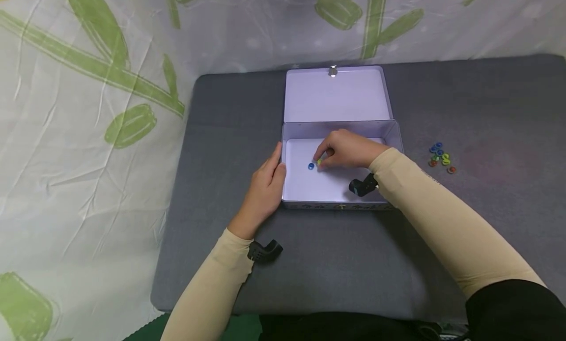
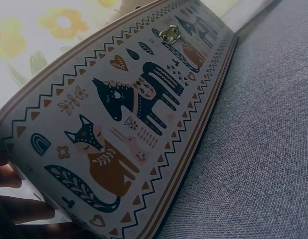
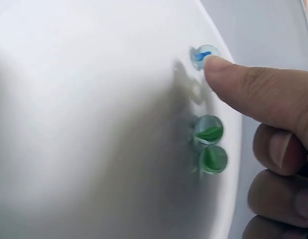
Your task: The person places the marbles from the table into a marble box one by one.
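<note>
A tin box (image 1: 300, 188) stands on the grey table with its lid folded back. My left hand (image 1: 264, 186) rests along its left end, fingers fairly straight. The left wrist view shows the patterned front (image 2: 136, 107) of the box and fingers (image 2: 24, 209) at its corner. Inside the box, my right hand (image 1: 347, 149) pinches a small yellow-green marble (image 1: 319, 162) beside a blue marble (image 1: 311, 166). In the right wrist view, one fingertip touches a clear marble with a blue swirl (image 3: 203, 53). Two green-swirled marbles (image 3: 209, 130) lie below it.
Several small coloured marbles (image 1: 438, 153), blue, yellow, green and red, lie in a cluster right of the box. The raised lid (image 1: 338, 95) reaches toward the back edge. Patterned curtains (image 1: 265, 31) hang behind and left of the table.
</note>
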Motion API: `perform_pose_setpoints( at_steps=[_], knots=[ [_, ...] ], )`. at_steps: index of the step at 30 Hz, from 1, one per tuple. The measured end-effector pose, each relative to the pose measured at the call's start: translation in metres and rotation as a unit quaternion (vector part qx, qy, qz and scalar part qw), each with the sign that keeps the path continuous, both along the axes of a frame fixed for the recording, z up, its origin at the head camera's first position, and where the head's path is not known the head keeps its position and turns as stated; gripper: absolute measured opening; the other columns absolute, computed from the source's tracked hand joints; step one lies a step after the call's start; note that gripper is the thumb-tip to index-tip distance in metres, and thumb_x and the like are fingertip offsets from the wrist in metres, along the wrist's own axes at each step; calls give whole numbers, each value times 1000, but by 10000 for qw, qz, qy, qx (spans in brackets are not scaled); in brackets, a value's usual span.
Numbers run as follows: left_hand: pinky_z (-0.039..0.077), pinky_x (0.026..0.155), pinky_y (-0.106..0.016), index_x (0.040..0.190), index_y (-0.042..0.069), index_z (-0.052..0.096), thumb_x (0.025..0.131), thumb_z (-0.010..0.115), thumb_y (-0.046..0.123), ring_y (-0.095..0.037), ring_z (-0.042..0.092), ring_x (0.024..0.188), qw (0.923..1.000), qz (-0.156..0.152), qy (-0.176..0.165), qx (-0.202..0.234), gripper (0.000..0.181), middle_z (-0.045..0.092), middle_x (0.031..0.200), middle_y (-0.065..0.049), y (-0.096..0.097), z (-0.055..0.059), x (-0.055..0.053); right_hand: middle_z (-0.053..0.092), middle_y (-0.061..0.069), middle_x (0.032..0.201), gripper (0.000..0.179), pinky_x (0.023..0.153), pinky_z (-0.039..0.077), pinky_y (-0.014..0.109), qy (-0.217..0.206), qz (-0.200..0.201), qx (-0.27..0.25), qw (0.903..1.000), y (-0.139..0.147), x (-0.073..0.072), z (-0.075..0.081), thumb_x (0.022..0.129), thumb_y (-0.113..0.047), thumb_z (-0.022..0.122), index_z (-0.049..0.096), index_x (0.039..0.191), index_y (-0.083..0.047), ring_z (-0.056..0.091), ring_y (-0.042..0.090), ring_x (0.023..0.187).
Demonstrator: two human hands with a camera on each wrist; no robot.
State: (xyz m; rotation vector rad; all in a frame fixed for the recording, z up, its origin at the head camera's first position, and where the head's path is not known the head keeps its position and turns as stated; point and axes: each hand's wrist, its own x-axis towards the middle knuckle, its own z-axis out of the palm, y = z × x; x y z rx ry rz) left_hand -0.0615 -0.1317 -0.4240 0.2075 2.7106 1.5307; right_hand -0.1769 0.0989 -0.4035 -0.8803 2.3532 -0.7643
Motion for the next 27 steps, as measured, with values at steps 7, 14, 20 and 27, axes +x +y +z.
perform_pose_setpoints(
  at_steps=[7,14,20,27],
  knots=[
    [27,127,-42,166,7,29,113,38,24,-20,30,156,10000,-20,-59,6,55,32,170,-10,0,1,1,61,0,74,25,61,37,27,11,51,50,10000,-1,2,-1,87,-13,88,84,111,-8,50,15,70],
    [28,127,-41,165,8,31,113,38,24,-19,32,156,10000,16,-56,-5,55,34,170,-8,0,1,0,57,1,70,26,59,37,27,58,-73,-24,10000,0,2,4,86,-12,88,83,112,-7,48,15,67],
    [28,127,-41,166,8,30,113,38,25,-19,31,156,10000,-21,-39,-21,56,33,170,-8,0,1,0,55,-1,67,24,58,37,26,228,-143,-143,9995,2,1,4,88,-10,85,83,112,-7,48,14,65],
    [27,127,-41,166,10,30,113,37,27,-18,30,156,9999,12,-120,-23,56,32,170,-7,-1,1,1,55,-2,62,19,57,37,26,373,-165,-444,9982,4,-1,2,92,-13,81,83,110,-6,47,13,61]
  ],
)
